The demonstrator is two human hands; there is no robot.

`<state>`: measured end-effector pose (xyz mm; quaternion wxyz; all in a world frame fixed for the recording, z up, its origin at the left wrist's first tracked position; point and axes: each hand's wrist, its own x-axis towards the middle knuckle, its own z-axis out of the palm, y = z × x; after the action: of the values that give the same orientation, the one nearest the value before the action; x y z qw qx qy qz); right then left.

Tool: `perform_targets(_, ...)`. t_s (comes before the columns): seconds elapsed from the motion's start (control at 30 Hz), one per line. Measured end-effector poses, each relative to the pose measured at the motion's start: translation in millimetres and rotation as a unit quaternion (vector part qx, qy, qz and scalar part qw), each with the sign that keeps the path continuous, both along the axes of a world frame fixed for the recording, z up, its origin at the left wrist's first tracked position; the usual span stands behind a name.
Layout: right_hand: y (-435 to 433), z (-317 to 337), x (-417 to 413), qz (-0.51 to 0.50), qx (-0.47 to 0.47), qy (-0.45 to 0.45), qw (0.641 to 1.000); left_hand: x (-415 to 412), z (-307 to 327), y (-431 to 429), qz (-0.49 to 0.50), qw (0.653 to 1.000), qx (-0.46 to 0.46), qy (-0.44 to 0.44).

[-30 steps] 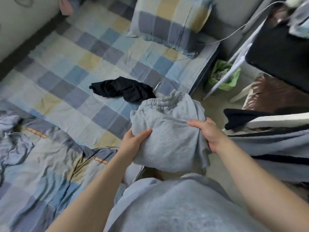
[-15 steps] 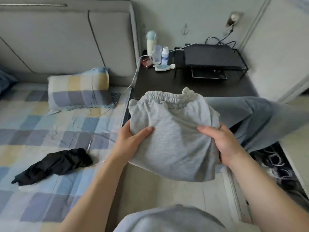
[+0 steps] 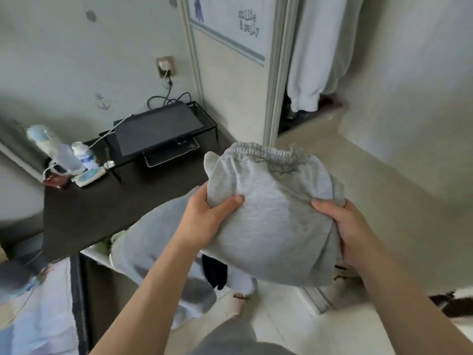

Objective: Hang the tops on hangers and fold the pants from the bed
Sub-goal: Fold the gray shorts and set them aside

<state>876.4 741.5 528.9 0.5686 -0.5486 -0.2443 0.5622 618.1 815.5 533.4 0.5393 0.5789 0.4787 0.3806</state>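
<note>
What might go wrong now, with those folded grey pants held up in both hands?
Two things, perhaps. The left hand and right hand have their grip only on the side edges of the folded grey pants, with nothing beneath, so the fold may sag open or slip to the floor. The dark table beside them carries bottles and a white cable; a careless swing that way might knock or snag them.
</note>
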Motion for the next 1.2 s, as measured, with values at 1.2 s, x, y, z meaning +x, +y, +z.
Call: perform_targets(1.2, 106, -242, 423, -0.549, -0.309, -0.181, 0.755, 592, -288, 248, -0.501, 0.843, -0.156, 0.116)
